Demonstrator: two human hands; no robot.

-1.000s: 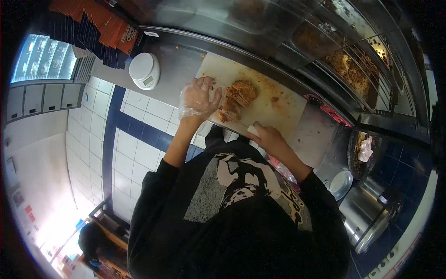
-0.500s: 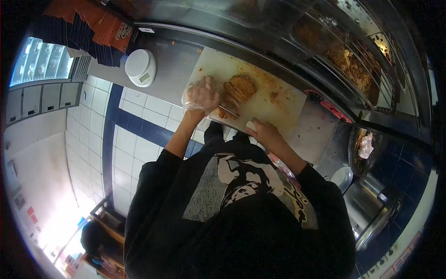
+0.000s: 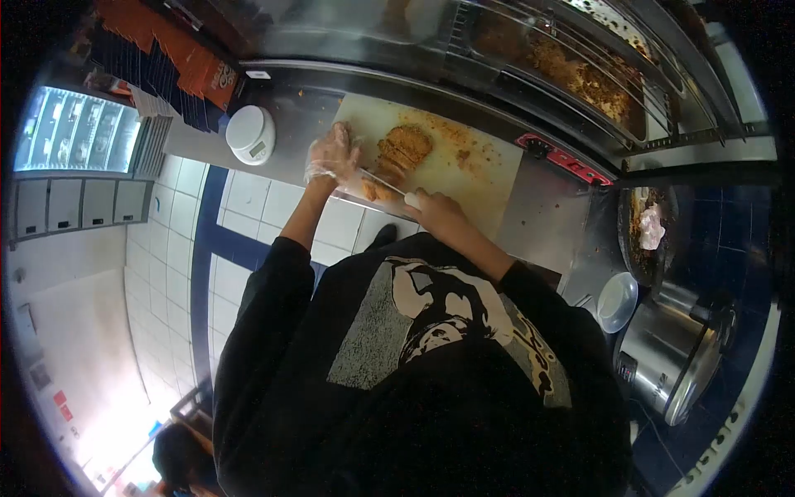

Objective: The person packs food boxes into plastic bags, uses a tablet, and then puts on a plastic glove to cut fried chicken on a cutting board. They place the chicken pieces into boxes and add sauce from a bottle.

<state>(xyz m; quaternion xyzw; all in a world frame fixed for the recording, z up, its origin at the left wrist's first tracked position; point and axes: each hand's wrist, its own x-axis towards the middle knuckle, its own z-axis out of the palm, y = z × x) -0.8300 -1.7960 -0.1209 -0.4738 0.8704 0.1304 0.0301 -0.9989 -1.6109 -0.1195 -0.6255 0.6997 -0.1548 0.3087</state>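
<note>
Sliced, brown-crusted food (image 3: 404, 149) lies on a pale cutting board (image 3: 489, 195) scattered with crumbs. My left hand (image 3: 334, 154), in a clear plastic glove, is at the board's left edge beside the food, its fingers apart and nothing seen in them. My right hand (image 3: 439, 212) is wrapped round the white handle of a knife (image 3: 384, 180). The blade points left across the lower slices, towards my left hand. One part of the food (image 3: 379, 191) sits below the blade, near the board's front edge.
A white scale (image 3: 250, 135) stands left of the board. Folded orange and black boxes (image 3: 195, 79) are at the upper left. Trays of crumbs (image 3: 580, 74) sit behind wire racks at the upper right. A metal pot (image 3: 667, 356) and bowl (image 3: 617, 302) are at right. Another person is at lower left.
My left hand has moved off the food to the left and opened. The knife's blade shows more clearly, across the lower slices. The whole view has shifted.
</note>
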